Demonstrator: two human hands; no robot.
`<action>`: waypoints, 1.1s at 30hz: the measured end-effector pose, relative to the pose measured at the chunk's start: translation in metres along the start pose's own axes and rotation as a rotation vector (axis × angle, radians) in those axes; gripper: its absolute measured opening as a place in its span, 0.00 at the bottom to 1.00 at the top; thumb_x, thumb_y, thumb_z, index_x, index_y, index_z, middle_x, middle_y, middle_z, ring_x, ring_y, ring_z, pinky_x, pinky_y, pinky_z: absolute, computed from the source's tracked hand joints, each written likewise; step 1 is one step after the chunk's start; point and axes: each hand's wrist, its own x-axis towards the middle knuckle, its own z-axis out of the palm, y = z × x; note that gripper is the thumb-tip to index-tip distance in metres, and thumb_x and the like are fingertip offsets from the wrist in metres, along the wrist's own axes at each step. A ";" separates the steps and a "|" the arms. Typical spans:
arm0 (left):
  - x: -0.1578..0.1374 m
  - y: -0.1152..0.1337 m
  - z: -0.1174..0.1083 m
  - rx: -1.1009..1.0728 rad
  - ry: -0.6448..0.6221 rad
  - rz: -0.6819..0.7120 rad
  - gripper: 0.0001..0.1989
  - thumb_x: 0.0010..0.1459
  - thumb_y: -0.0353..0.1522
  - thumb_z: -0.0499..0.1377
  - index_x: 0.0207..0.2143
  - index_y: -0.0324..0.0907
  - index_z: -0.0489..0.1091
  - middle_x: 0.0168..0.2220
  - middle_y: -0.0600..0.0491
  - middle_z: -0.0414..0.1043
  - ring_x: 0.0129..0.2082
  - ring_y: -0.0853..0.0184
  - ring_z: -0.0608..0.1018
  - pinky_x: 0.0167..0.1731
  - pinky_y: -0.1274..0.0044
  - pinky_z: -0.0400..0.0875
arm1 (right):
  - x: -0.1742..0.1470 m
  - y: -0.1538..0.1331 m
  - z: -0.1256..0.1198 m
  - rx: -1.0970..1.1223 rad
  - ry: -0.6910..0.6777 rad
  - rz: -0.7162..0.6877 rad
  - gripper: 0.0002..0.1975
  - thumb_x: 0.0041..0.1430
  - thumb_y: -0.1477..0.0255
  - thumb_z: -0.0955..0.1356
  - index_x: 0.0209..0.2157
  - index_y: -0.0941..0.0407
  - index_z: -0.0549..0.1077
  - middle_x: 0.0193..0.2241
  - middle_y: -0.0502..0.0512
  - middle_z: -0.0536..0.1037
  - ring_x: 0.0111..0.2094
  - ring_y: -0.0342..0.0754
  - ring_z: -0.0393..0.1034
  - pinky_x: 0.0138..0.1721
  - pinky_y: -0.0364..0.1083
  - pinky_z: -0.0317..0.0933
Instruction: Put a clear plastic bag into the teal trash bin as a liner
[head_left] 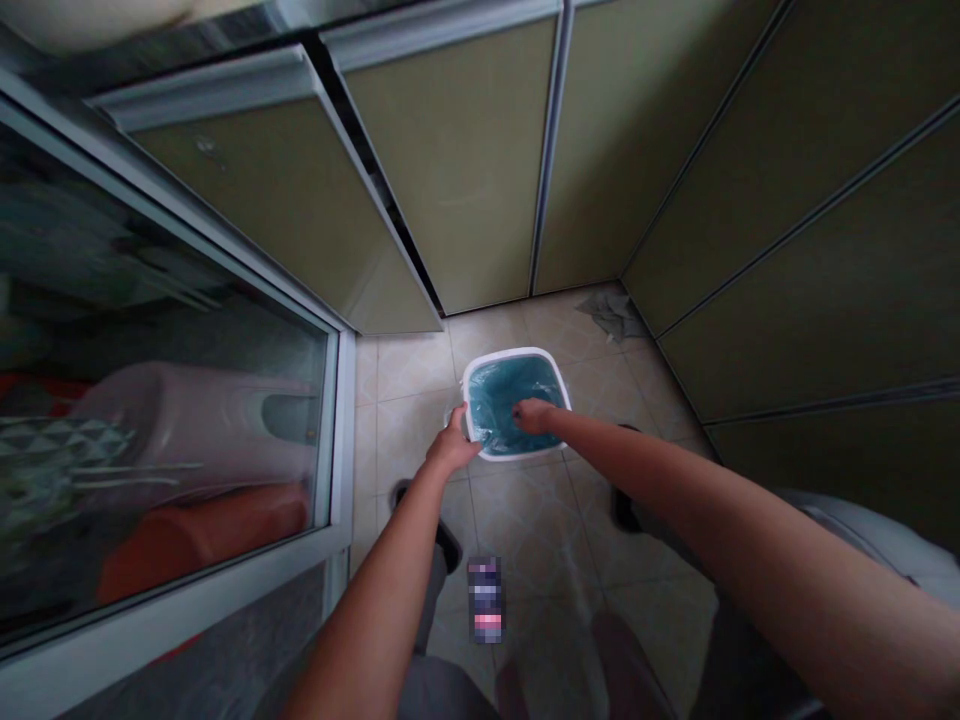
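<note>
Bare forearms (712,490) reach forward from the bottom of the view, over a tiled floor (532,510), to a white-rimmed bin (517,353) standing between the person's feet and the cabinet panels (457,170). Thin, shiny plastic film (502,385) lines its blue-green inside. The left hand (453,447) clasps the bin at its near left corner, the thumb along the outer side and the fingers at the rim. The right hand (535,414) is down within the opening, its fingers curled in; whether they pinch the film I cannot tell. A blurred-out item (486,600) lies on the tiles nearer the body, between the legs, and dark shoes (450,545) show to either side. Beyond the bin, toward the right, a crumpled grey cloth (615,315) sits in the corner. To the left, behind a framed glass pane (341,430), are a pale pink container (202,425) and an orange one (217,530).
</note>
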 end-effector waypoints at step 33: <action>-0.352 0.150 -0.157 -0.666 0.742 1.062 0.53 0.58 0.30 0.65 0.75 0.64 0.35 0.24 0.63 0.60 0.22 0.70 0.65 0.27 0.78 0.69 | -0.358 -0.105 -0.194 0.515 1.135 -0.603 0.44 0.62 0.64 0.72 0.73 0.43 0.49 0.28 0.47 0.71 0.20 0.43 0.56 0.22 0.43 0.55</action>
